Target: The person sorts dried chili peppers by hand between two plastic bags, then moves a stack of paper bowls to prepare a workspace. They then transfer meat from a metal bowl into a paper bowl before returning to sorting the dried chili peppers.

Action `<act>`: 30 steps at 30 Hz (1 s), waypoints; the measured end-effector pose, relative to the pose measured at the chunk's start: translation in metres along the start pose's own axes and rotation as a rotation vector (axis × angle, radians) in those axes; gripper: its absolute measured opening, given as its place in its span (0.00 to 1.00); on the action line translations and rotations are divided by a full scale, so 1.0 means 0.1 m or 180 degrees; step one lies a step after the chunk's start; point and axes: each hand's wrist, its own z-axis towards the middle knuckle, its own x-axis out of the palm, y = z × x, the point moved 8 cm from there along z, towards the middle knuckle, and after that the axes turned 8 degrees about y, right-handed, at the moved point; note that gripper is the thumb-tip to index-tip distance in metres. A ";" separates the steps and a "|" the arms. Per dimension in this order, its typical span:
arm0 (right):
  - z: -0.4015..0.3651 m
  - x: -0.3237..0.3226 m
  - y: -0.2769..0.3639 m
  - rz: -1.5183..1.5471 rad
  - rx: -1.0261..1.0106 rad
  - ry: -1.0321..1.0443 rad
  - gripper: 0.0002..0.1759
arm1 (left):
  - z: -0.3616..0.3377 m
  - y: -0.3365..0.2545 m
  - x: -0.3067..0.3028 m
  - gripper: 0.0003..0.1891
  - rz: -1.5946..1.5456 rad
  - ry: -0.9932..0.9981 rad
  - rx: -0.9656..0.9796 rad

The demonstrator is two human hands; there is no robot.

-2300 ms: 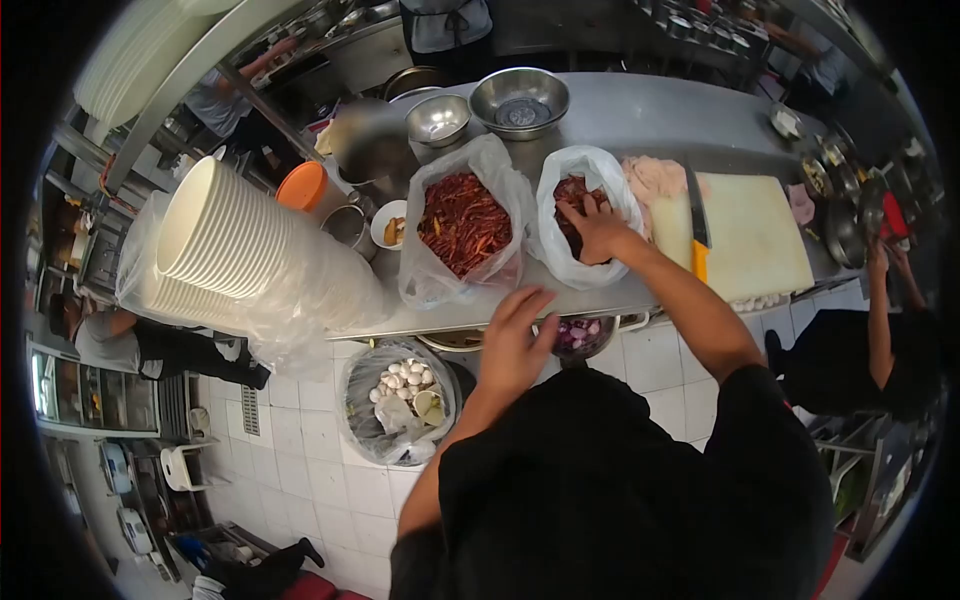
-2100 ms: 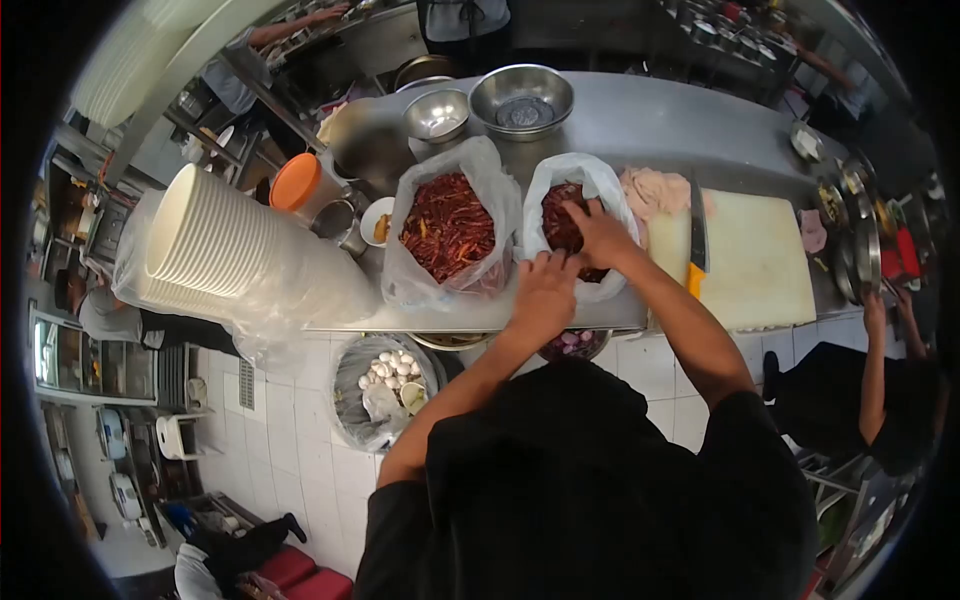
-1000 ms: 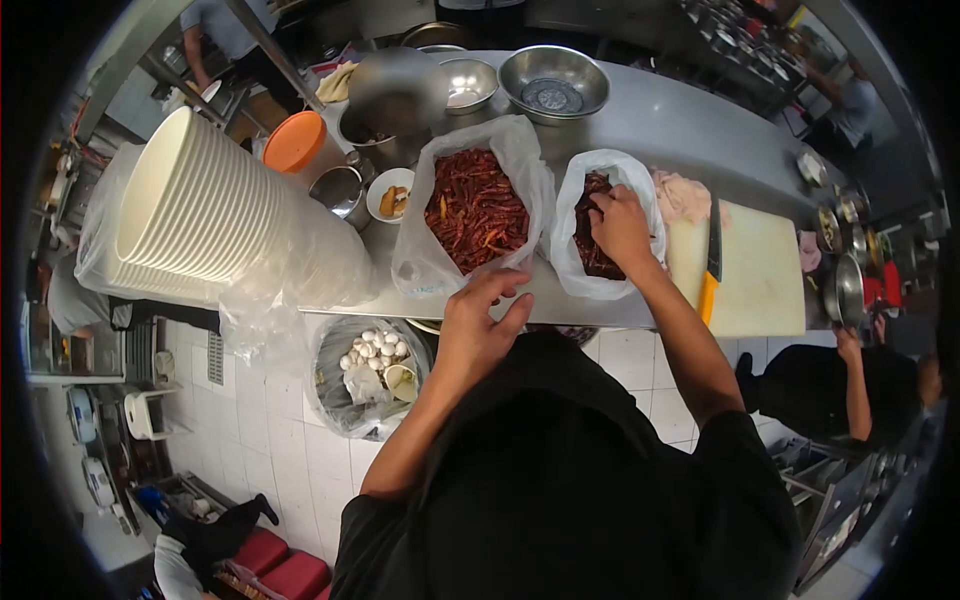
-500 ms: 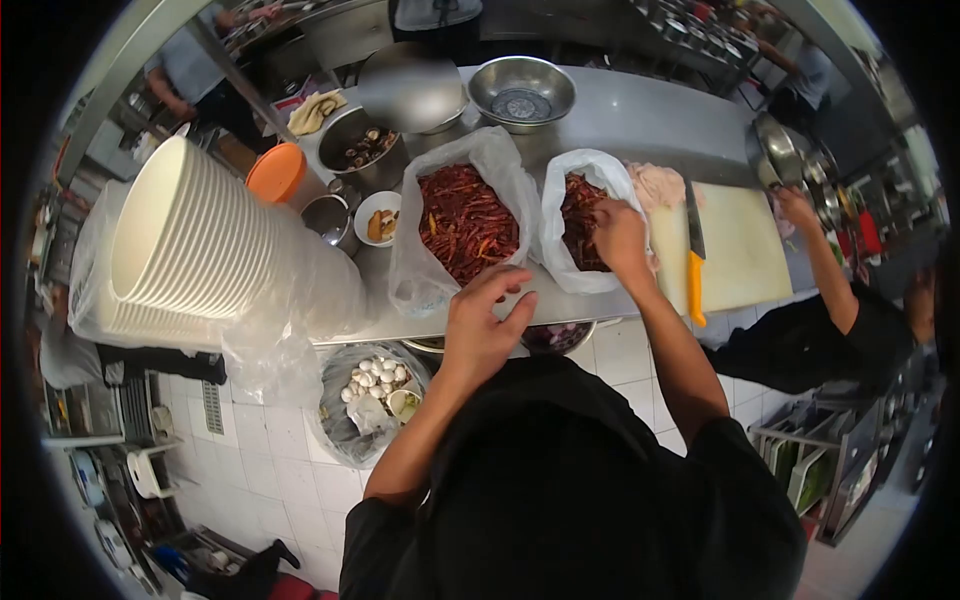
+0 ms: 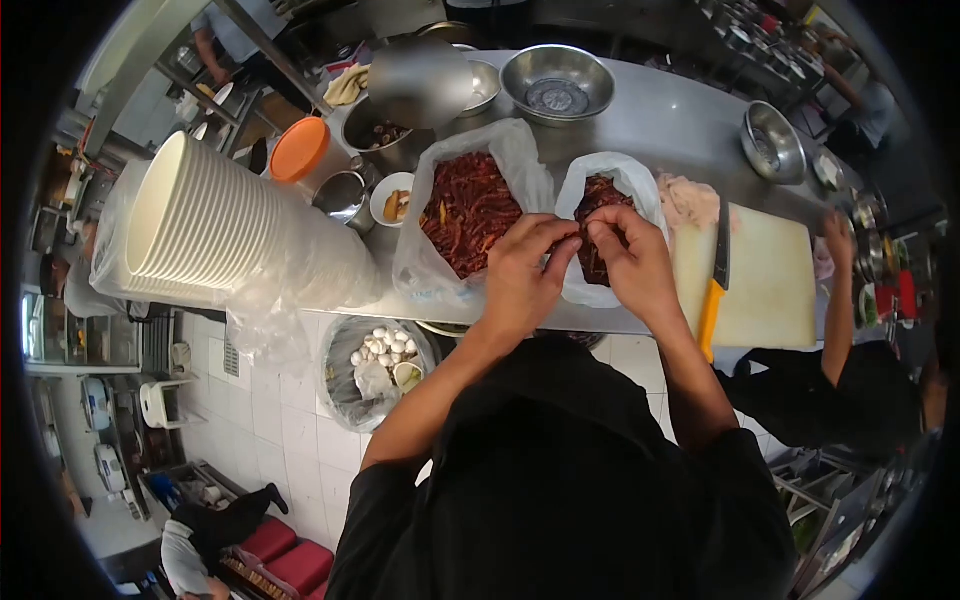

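Observation:
My left hand (image 5: 525,275) and my right hand (image 5: 635,265) meet fingertip to fingertip over the smaller bag (image 5: 630,180). Both pinch what looks like a dried chili, mostly covered by the fingers. Dark red dried chilies (image 5: 603,192) lie in this bag under my hands. To its left stands a larger open plastic bag (image 5: 530,160), filled with more dried chilies (image 5: 470,215); my left hand is beside its right edge.
A yellow-handled knife (image 5: 712,310) lies across a cutting board (image 5: 775,280) beside pale raw meat (image 5: 690,205). Metal bowls (image 5: 557,85) stand behind. Stacked white tubs (image 5: 215,215) fill the left. A bin of mushrooms (image 5: 385,345) sits below. A co-worker's arm (image 5: 840,290) reaches in at right.
My right hand has come up out of the smaller bag. My left hand has moved right to join it, and its fingers have closed. The view has shifted slightly.

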 end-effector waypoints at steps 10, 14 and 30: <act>0.08 0.23 0.09 -0.0436 -0.0700 0.0657 0.04 | -0.19 -0.04 -0.07 0.08 0.0486 -0.0072 -0.0003; 0.13 0.32 0.05 -0.0038 -0.0416 0.1139 0.05 | -0.24 0.17 -0.14 0.07 -0.0378 0.0081 -0.0684; 0.15 0.31 -0.26 0.2089 0.0217 0.0477 0.07 | -0.17 0.75 -0.73 0.14 0.1078 -0.0033 -0.0721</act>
